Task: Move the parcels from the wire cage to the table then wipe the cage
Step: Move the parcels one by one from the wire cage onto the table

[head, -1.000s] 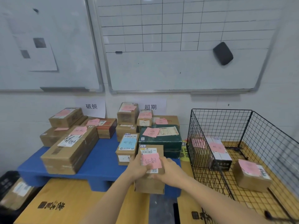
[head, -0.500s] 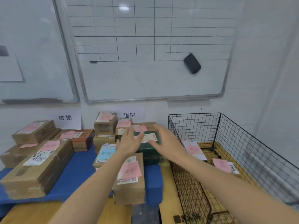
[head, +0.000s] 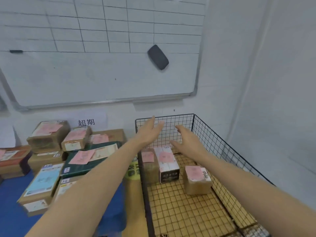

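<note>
The black wire cage (head: 220, 141) stands at the right against the wall. Three parcels with pink notes lie in it: a brown one (head: 149, 165) at the left wall, a white and black box (head: 166, 164) in the middle, a small brown box (head: 196, 181) to the right. My left hand (head: 149, 131) and my right hand (head: 187, 141) reach over the cage with straight fingers, above the middle box, holding nothing. Several parcels are stacked on the blue table (head: 10, 218) to the left, among them a dark green box (head: 89, 158).
A whiteboard (head: 102, 79) with a black eraser (head: 158, 57) hangs on the wall behind. A paper sign (head: 86, 122) is stuck below it. The cage floor shows yellow wood (head: 181, 216) through the mesh. The right wall (head: 282, 117) is close to the cage.
Both hands let go of the brown parcel on the blue table and moved right, up over the cage. The view turned right towards the cage.
</note>
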Tool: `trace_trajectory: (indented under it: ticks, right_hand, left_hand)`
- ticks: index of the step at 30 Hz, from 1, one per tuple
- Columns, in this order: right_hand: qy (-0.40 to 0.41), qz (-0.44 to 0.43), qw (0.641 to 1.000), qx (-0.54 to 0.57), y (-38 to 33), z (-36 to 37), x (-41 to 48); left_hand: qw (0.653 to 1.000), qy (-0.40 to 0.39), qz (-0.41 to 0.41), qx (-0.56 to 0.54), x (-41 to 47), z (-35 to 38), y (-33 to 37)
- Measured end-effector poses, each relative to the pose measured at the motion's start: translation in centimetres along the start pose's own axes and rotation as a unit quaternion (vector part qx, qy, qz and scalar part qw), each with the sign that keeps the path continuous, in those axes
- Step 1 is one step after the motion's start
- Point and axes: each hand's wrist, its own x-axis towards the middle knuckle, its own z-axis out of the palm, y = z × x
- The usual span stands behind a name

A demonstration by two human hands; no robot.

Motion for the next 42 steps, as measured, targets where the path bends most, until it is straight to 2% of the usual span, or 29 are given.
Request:
trace_trajectory:
  ticks: [8,18,27,34,39,42]
  right_hand:
    - [-0.067,-0.002,0.998,-0.006,11.4,1.9,6.0]
    - [-0.161,-0.012,0.987,0.020,17.3,8.0,10.1]
    - [-0.248,-0.008,0.968,0.034,18.9,13.6,11.2]
    - [-0.377,0.025,0.926,0.001,19.2,17.0,10.6]
    - [-0.380,0.066,0.923,0.018,18.8,17.5,10.0]
    - [-0.377,0.078,0.923,0.025,18.7,17.0,9.6]
  left_hand:
    - [0.997,-0.013,-0.068,0.021,10.3,7.4,-1.1]
    - [0.983,-0.049,-0.177,0.015,14.9,13.4,-6.6]
    - [0.951,-0.114,-0.201,0.203,15.1,17.2,-12.0]
    - [0.910,-0.153,-0.176,0.343,14.4,18.5,-15.1]
    - [0.868,-0.146,-0.159,0.448,14.3,18.9,-16.1]
    - [0.858,-0.162,-0.166,0.458,14.2,18.9,-15.8]
